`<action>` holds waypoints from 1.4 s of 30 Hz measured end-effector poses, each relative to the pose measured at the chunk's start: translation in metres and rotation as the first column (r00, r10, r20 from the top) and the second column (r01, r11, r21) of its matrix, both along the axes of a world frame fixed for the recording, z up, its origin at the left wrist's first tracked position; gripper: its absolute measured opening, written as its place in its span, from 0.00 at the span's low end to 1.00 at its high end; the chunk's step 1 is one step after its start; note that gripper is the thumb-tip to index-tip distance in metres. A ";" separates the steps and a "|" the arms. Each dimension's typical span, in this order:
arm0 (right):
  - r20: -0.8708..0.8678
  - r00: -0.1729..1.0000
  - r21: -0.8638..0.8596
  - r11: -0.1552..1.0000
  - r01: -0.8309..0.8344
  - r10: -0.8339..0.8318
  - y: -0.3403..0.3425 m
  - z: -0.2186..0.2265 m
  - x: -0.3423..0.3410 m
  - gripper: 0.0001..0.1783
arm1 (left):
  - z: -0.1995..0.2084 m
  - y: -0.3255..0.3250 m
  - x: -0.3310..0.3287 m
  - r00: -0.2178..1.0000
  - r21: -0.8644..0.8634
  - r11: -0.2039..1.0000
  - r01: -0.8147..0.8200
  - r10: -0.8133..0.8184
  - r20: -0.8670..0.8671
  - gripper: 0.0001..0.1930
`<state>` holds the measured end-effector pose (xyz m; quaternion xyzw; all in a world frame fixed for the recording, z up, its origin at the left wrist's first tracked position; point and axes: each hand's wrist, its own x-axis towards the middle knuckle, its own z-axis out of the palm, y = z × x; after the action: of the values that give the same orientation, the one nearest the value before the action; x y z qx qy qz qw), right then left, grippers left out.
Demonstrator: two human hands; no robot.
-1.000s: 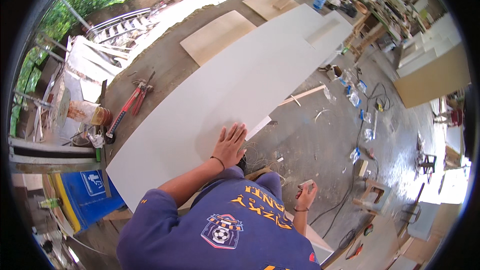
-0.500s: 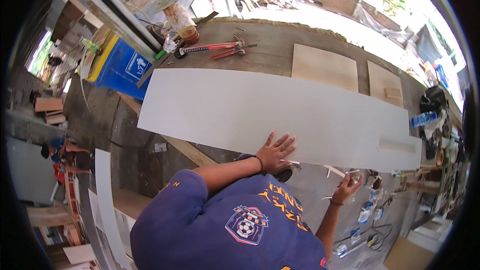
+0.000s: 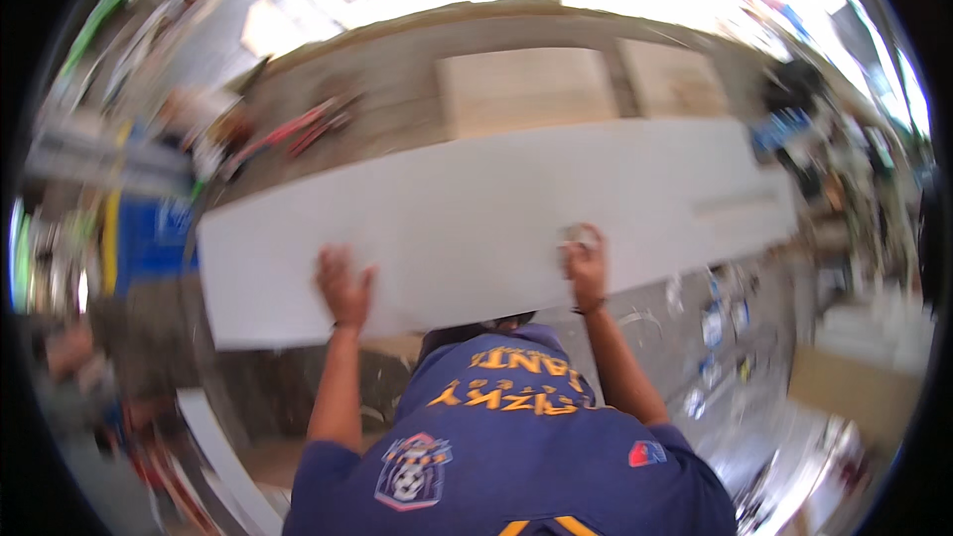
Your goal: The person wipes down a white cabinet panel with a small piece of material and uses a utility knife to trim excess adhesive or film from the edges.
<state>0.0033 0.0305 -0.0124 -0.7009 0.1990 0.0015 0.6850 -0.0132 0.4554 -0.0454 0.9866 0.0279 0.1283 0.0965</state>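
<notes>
A long white board (image 3: 476, 208) lies across in front of me, slanting up toward the right. Over its left part is my left hand (image 3: 344, 288), blurred by motion, thumb apart from the fingers and nothing in it; whether it touches the surface I cannot tell. My right hand (image 3: 588, 263) is closed round a small greyish object (image 3: 577, 236) just above the board, right of its middle. Blur and the fingers hide what kind of thing that is. A shallow rectangular recess or strip (image 3: 735, 202) shows near the board's right end.
Two pale wooden panels (image 3: 526, 89) (image 3: 675, 79) lie beyond the board. Red-handled tools (image 3: 298, 129) are at the far left, near a blue and yellow bin (image 3: 149, 238). A blue bottle (image 3: 779, 129) stands at the right. Small packets (image 3: 711, 326) litter the floor right of me.
My view has turned and blurred. My left hand has moved left along the board. My right hand has come from beyond the near edge to over the board, still holding the small object.
</notes>
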 end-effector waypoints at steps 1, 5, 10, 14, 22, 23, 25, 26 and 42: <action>-0.016 1.000 0.069 0.998 0.013 -0.012 0.010 0.004 0.008 0.27 | -0.010 0.023 0.010 0.999 -0.001 1.000 -0.001 0.001 0.052 0.36; -0.088 0.981 0.068 0.981 0.180 -0.174 0.002 0.024 0.019 0.31 | 0.004 0.033 0.055 0.908 0.145 0.957 -0.251 0.285 -0.306 0.43; -0.139 0.916 0.089 0.916 0.390 -0.377 -0.019 0.021 0.025 0.33 | 0.002 -0.017 0.121 0.952 0.178 0.979 -0.103 0.148 -0.267 0.44; -0.159 0.898 0.131 0.893 0.431 -0.410 -0.027 0.030 0.041 0.31 | 0.011 -0.067 0.154 0.966 0.164 0.982 0.093 -0.049 -0.255 0.42; 0.129 0.979 -0.287 0.939 0.189 -0.157 -0.105 0.029 0.103 0.21 | 0.031 -0.205 0.148 0.895 0.168 0.914 0.369 -0.301 -0.329 0.42; 0.199 0.956 -0.355 0.894 0.274 -0.214 -0.129 0.031 0.110 0.17 | 0.030 -0.222 0.141 0.887 0.150 0.907 0.394 -0.332 -0.321 0.42; 0.313 0.920 -0.482 0.796 0.366 -0.234 -0.206 0.019 0.114 0.15 | 0.033 -0.255 0.124 0.885 0.120 0.912 0.391 -0.337 -0.320 0.42; 0.371 0.889 -0.530 0.725 0.440 -0.268 -0.256 0.007 0.115 0.14 | 0.034 -0.272 0.118 0.889 0.106 0.918 0.382 -0.333 -0.315 0.42; -0.390 0.892 -0.859 0.439 -0.264 -0.226 -0.568 -0.001 0.202 0.15 | 0.025 -0.415 0.058 0.967 0.062 0.995 0.081 -0.063 -0.247 0.40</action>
<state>0.2049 -0.5379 -0.0139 -0.9366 0.3137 0.0662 0.1418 0.0450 0.0408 -0.0205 0.9981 -0.0009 0.0031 0.0614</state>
